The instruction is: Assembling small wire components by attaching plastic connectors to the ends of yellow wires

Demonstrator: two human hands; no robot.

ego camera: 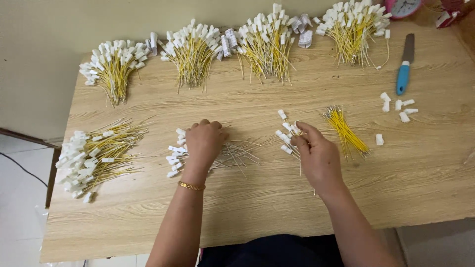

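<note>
Head view: left hand (204, 142) knuckles up, fingers curled down onto loose wires (237, 153) mid-surface (277, 207), beside a few tagged ones (174, 158). Right hand (319, 158) with fingers pinched round a small tagged bunch (287, 133), just left of bare yellow wires (346, 131). Finished bundles (190, 52) along far edge; blue-handled knife (404, 69) at right.

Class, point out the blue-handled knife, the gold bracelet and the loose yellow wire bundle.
blue-handled knife (403, 78): head view, on the blue handle.
gold bracelet (191, 186): head view, on its chain.
loose yellow wire bundle (346, 131): head view, mid-bundle.
</note>
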